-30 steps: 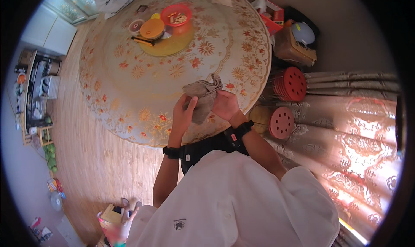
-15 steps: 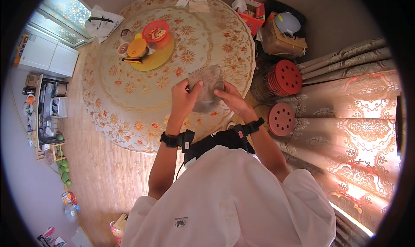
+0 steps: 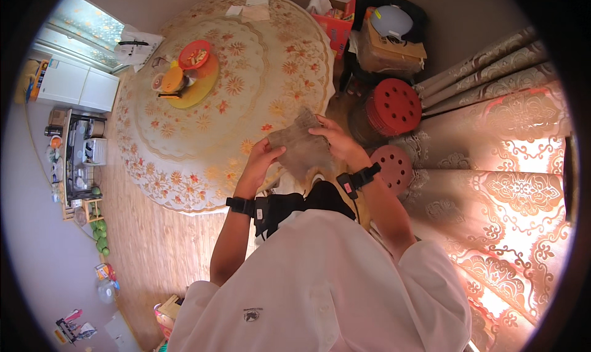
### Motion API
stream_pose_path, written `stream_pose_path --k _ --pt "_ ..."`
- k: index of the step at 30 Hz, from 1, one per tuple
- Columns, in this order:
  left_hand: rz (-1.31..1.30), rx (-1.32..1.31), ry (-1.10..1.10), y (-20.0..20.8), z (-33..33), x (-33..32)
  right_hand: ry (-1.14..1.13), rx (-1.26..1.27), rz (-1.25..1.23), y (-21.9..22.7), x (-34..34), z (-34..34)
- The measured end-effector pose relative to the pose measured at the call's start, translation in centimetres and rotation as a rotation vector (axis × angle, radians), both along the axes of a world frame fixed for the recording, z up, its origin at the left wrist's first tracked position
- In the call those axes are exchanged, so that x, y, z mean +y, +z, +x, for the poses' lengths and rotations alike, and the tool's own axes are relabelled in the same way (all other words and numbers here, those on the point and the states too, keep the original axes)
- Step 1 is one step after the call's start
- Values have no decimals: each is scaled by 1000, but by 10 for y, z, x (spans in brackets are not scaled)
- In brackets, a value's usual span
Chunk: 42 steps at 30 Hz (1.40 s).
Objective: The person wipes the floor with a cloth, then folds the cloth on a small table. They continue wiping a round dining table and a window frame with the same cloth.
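Head: fingers (image 3: 317,131) pinch grey cloth (image 3: 305,145); dark logo (image 3: 252,316) on shirt (image 3: 357,272), lettering (image 3: 253,309) illegible.

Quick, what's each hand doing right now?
Left hand: closed, pinching one edge of the grey-brown cloth.
Right hand: closed, pinching the same cloth near its upper right.

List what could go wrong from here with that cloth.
The grey-brown cloth could slip if the left hand or right hand loosens, since fingers and thumbs only pinch it near its edges. And because it appears to hang around the edge of the covered table, a dropped cloth might miss the tabletop.
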State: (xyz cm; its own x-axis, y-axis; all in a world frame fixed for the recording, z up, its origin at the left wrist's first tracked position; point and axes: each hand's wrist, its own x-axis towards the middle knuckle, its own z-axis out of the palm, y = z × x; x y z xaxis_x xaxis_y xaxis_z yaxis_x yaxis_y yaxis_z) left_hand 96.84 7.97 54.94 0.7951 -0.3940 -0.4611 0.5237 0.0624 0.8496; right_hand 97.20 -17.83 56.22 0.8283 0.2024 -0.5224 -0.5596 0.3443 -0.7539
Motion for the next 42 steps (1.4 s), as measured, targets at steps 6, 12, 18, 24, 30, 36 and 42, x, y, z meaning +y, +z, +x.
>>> stream_pose_path --k 6,12,18,24,30,36,42 --pt "-59 -173 3 15 4 -61 109 -302 -226 -28 -59 -15" --pt "-184 -459 -31 60 30 -55 63 -731 35 51 -77 -4" --pt "-180 -593 18 72 58 -53 -71 -633 -157 87 -52 13" --pt "180 -547 2 86 80 -37 -33 -451 -349 78 -61 30" --pt "-186 -492 31 74 113 -14 -87 -522 -317 103 -43 70" --pt "-236 -604 51 87 135 -3 76 -640 -15 107 -50 105" --pt "13 -732 203 100 161 -28 117 -580 -120 81 -79 160"
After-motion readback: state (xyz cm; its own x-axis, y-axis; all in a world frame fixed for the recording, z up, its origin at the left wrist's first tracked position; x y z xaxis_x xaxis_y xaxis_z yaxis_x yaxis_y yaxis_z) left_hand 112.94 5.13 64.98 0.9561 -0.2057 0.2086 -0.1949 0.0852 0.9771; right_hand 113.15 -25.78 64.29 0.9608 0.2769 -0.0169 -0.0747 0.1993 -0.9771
